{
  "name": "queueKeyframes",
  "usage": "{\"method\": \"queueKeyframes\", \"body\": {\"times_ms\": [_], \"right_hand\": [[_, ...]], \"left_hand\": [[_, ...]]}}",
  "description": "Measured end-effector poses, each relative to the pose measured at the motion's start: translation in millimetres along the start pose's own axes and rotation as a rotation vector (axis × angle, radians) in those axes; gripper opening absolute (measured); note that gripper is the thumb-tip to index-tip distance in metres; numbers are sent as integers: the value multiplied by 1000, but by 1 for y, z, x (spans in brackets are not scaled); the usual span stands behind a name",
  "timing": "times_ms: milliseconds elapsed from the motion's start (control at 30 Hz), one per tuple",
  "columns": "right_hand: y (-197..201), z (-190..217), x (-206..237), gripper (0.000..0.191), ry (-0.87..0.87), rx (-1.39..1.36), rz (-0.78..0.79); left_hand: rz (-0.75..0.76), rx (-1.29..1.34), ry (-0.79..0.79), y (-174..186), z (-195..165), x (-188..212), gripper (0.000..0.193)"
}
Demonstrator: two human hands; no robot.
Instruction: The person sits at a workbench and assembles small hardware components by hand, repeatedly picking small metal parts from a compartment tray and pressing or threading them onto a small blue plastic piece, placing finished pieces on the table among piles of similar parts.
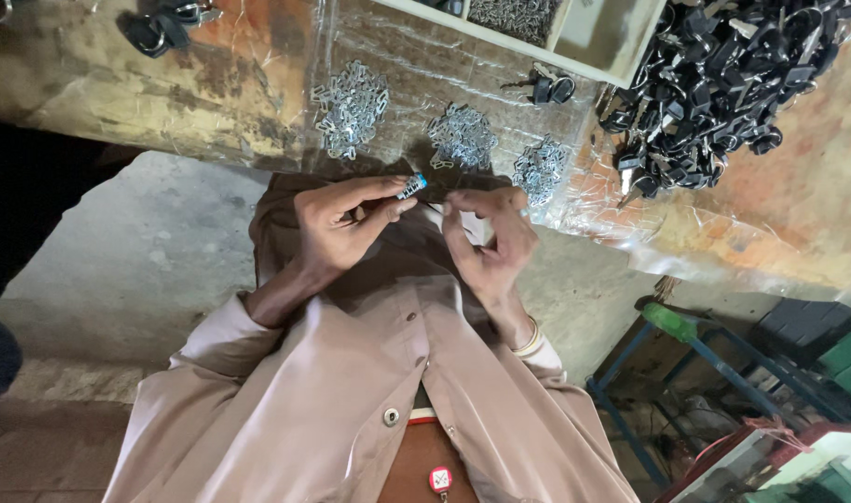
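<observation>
Left hand (337, 228) pinches a small metal clip with a blue end (412, 186) at the fingertips, held above the lap, just off the worktop (211, 84) edge. Right hand (490, 237) has fingers curled narrow close beside it; can't tell whether it holds anything. Three piles of small metal pieces (462, 135) lie on the worktop just beyond; black key-ring heap (723, 74) farther right; compartment tray (593, 42) above.

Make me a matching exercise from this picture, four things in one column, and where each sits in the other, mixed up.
Things:
1. heap of black key fobs
2. small blue-tipped metal piece
3. three piles of silver metal links
4. pale divided tray

Places:
A. on the clear plastic sheet
B. top right of the table
C. top middle, partly out of frame
D. pinched in the left hand

Pairs: 1-B, 2-D, 3-A, 4-C
</observation>
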State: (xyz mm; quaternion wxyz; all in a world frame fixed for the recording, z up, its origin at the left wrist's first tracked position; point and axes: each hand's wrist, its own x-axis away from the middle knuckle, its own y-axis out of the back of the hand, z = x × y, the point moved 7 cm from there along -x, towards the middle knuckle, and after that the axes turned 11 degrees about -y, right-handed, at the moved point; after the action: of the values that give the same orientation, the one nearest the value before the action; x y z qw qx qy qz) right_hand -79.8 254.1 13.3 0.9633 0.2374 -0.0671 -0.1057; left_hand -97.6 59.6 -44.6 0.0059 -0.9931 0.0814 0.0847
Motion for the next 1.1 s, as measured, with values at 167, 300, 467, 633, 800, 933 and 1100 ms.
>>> {"method": "queueKeyframes", "body": {"times_ms": [167,300,467,633,800,933,1100], "right_hand": [[-15,21,-6,21,118,149,101],[-20,11,-9,31,-14,102,131],[-21,4,-8,34,-91,135,151],[-28,34,-8,27,228,504,184],[-44,56,-20,37,383,507,145],[-56,55,-14,38,472,658,156],[-38,30,-8,25,419,476,180]], "left_hand": [[-21,-68,-54,-2,-4,-4,27],[11,-41,-110,-1,-8,-4,28],[64,-169,-164,-1,-12,-3,26],[41,-271,-243,8,-18,-4,25],[-113,-132,-51,47,-15,6,26],[-208,-85,-54,61,-15,7,25],[-137,-101,-24,49,-12,9,26]]}}
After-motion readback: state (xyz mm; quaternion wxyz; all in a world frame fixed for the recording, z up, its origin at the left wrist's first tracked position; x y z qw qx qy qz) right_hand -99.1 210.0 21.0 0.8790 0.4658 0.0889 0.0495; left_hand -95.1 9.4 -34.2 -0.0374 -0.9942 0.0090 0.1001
